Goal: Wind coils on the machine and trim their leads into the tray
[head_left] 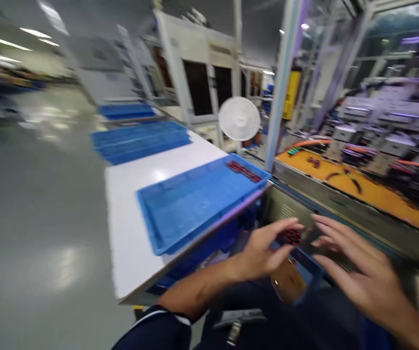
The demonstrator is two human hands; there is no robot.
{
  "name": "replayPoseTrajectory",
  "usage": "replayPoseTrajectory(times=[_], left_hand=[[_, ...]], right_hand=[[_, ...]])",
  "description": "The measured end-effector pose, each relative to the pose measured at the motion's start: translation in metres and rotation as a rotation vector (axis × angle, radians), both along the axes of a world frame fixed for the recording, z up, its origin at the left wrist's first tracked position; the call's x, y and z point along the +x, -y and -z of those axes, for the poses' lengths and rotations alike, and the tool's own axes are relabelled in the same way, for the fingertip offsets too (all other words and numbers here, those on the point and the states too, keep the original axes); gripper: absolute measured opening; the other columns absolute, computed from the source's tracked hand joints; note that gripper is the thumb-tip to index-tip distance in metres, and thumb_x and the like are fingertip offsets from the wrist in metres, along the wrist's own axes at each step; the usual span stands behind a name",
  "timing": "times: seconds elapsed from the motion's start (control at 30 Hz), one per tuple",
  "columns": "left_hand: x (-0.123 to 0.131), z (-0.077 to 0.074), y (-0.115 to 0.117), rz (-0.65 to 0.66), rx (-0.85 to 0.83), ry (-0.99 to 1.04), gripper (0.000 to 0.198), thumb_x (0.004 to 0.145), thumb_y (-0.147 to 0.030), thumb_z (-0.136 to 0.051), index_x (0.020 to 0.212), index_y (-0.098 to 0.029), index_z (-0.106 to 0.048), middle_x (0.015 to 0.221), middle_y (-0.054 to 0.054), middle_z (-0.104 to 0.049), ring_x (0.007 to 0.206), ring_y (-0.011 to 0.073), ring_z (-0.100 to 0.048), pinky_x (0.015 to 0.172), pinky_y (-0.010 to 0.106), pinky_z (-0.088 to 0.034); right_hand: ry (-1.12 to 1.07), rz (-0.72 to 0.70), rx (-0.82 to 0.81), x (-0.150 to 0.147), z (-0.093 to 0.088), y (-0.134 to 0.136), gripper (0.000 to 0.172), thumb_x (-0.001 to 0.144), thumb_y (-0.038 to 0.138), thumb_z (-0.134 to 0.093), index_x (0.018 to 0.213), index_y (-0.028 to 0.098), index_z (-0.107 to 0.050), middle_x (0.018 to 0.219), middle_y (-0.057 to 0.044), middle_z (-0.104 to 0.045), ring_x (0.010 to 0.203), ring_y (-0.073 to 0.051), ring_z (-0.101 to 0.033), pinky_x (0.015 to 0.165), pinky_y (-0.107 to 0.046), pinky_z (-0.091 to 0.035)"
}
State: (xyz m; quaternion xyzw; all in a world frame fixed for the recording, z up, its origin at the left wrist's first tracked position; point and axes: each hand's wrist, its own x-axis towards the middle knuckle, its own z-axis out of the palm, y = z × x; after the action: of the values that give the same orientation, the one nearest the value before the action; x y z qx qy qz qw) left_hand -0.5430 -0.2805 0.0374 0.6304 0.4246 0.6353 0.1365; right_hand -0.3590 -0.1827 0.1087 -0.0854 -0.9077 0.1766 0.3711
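Between the thumb and fingers of my left hand (pixel 264 248) is a bunch of small red and black parts (pixel 292 236), too blurred to name more exactly. My right hand (pixel 355 262) is just to the right of it, fingers and thumb spread apart with nothing between them. Below both hands, near my lap, is a blue bin (pixel 313 277) with a brown piece (pixel 288 282) in it. On the white table to the left lies a shallow blue tray (pixel 191 204), and rows of similar red and black parts (pixel 244 171) rest in its far right corner.
More blue trays (pixel 142 141) stand farther back on the white table (pixel 129 209). A white round fan (pixel 239 118) is behind the near tray. At right, a machine with an orange work surface (pixel 380 197) carries pliers (pixel 345 179) and small parts. A metal post (pixel 284 87) rises beside it.
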Motion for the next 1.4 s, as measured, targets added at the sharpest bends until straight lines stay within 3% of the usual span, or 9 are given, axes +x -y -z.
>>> replayPoseTrajectory(times=[0.17, 0.33, 0.43, 0.7, 0.83, 0.93, 1.13, 1.23, 1.4], left_hand=[[0.003, 0.002, 0.005, 0.021, 0.015, 0.058, 0.070, 0.083, 0.001, -0.064, 0.143, -0.027, -0.043, 0.126, 0.010, -0.069, 0.113, 0.0184, -0.067, 0.097, 0.031, -0.055], [0.021, 0.004, 0.000, 0.099, -0.151, 0.254, 0.064, 0.078, -0.005, -0.073, 0.135, -0.023, -0.049, 0.113, 0.008, -0.068, 0.092, 0.0137, -0.069, 0.080, 0.025, -0.059], [0.021, 0.006, -0.009, 0.127, -0.216, 0.329, 0.068, 0.072, -0.008, -0.080, 0.132, -0.021, -0.051, 0.100, 0.003, -0.064, 0.079, 0.0105, -0.067, 0.070, 0.022, -0.058], [0.009, 0.015, -0.040, 0.176, -0.189, 0.324, 0.071, 0.080, -0.003, -0.072, 0.141, -0.024, -0.042, 0.109, 0.009, -0.071, 0.092, 0.0151, -0.071, 0.079, 0.026, -0.061], [0.012, 0.016, -0.050, 0.253, -0.141, 0.162, 0.076, 0.084, 0.006, -0.060, 0.147, -0.030, -0.037, 0.126, 0.010, -0.069, 0.109, 0.0171, -0.069, 0.092, 0.029, -0.059], [0.017, 0.015, -0.058, 0.294, -0.139, 0.126, 0.078, 0.084, 0.006, -0.061, 0.148, -0.031, -0.036, 0.130, 0.011, -0.067, 0.115, 0.0206, -0.067, 0.097, 0.034, -0.058], [0.022, 0.014, -0.073, 0.233, -0.157, 0.356, 0.069, 0.078, 0.001, -0.072, 0.136, -0.030, -0.050, 0.110, 0.005, -0.072, 0.082, 0.0103, -0.073, 0.074, 0.019, -0.061], [0.016, 0.015, -0.075, 0.261, -0.193, 0.431, 0.068, 0.078, 0.001, -0.072, 0.136, -0.028, -0.050, 0.107, 0.006, -0.072, 0.084, 0.0121, -0.073, 0.074, 0.021, -0.061], [0.013, 0.017, -0.070, 0.356, -0.174, 0.397, 0.077, 0.078, 0.005, -0.069, 0.141, -0.033, -0.045, 0.113, 0.005, -0.073, 0.096, 0.0149, -0.073, 0.083, 0.025, -0.061]], right_hand=[[0.121, -0.037, -0.211, 0.007, 0.016, 0.016, 0.016, 0.095, 0.015, -0.057, 0.097, 0.018, -0.073, 0.082, -0.004, -0.071, 0.072, -0.014, -0.066, 0.068, -0.025, -0.053], [0.121, 0.001, -0.309, 0.018, 0.025, 0.022, 0.017, 0.095, 0.017, -0.057, 0.090, 0.017, -0.073, 0.084, -0.006, -0.068, 0.075, -0.015, -0.063, 0.070, -0.027, -0.050], [0.156, 0.011, -0.367, 0.027, 0.028, 0.021, 0.016, 0.095, 0.018, -0.057, 0.090, 0.017, -0.073, 0.073, -0.003, -0.063, 0.066, -0.013, -0.058, 0.062, -0.025, -0.045], [0.317, -0.114, -0.697, 0.043, 0.035, -0.009, 0.010, 0.093, 0.025, -0.064, 0.091, 0.019, -0.071, 0.068, 0.001, -0.061, 0.059, -0.009, -0.054, 0.057, -0.023, -0.040], [0.032, 0.026, -1.104, 0.028, 0.046, -0.026, 0.018, 0.079, 0.028, -0.079, 0.087, 0.019, -0.066, 0.078, 0.000, -0.064, 0.068, -0.012, -0.057, 0.063, -0.024, -0.046], [-0.171, 0.020, -1.337, 0.009, 0.055, -0.028, 0.022, 0.077, 0.030, -0.080, 0.079, 0.019, -0.061, 0.075, 0.002, -0.059, 0.069, -0.012, -0.054, 0.063, -0.024, -0.045], [-0.510, 0.006, -1.421, -0.014, 0.079, -0.009, 0.024, 0.084, 0.033, -0.074, 0.075, 0.019, -0.058, 0.073, 0.003, -0.053, 0.059, -0.009, -0.050, 0.059, -0.024, -0.041], [-0.567, 0.063, -1.507, -0.015, 0.082, -0.004, 0.027, 0.085, 0.038, -0.073, 0.074, 0.019, -0.056, 0.070, 0.003, -0.052, 0.055, -0.009, -0.049, 0.056, -0.025, -0.040], [-0.483, 0.049, -1.494, -0.016, 0.076, -0.006, 0.025, 0.079, 0.037, -0.080, 0.086, 0.021, -0.062, 0.079, 0.001, -0.055, 0.070, -0.012, -0.050, 0.063, -0.024, -0.042]])
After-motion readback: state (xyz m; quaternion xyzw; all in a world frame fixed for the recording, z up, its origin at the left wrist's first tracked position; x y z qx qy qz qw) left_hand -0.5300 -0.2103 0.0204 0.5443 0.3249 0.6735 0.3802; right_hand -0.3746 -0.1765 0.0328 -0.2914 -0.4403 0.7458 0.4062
